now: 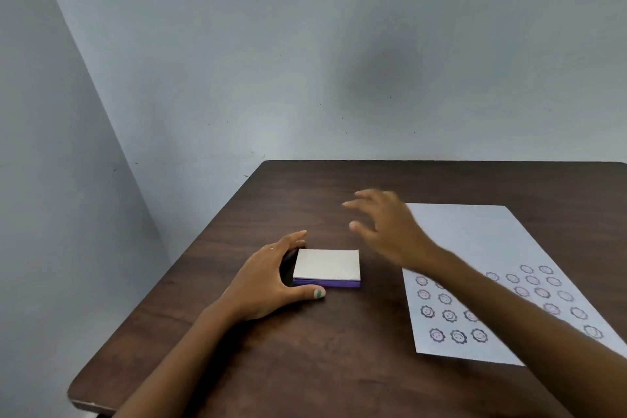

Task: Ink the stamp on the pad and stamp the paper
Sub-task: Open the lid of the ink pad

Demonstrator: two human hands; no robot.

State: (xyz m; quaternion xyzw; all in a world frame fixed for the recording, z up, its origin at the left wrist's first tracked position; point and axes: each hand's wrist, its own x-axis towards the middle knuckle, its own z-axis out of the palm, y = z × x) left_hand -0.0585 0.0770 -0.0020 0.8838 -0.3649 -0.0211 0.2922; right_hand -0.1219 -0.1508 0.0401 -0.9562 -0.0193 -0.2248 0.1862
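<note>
While the left hand (pixel 271 276) lies on the dark wooden table (pixel 339 366) in the lower middle of the frame, its fingers are curved into a wide C around the left end of the ink pad (pixel 326 267), the thumb stretched along the near edge with a greenish stain on the nail and the other fingers reaching round the far corner. They touch or nearly touch the case without lifting it. The pad is a flat box with a purple base, shut under a pale lid, sitting flat on the wood just left of the frame's centre.

The right hand (pixel 386 224) hangs in the air above the table, just up and to the right of the pad, blurred, palm down, fingers spread and loosely bent towards the left. It has nothing in it.

The sheet of white paper (pixel 475 248) lies flat at the right of the frame, well apart from the pad, its far half bare. Its near half is covered with rows of round stamped marks (pixel 448 315), little smiling faces with scalloped rims, some darker and some faint. The right forearm crosses over this sheet and hides part of the rows.

I cannot spot the stamp itself anywhere on the table or in either hand
</note>
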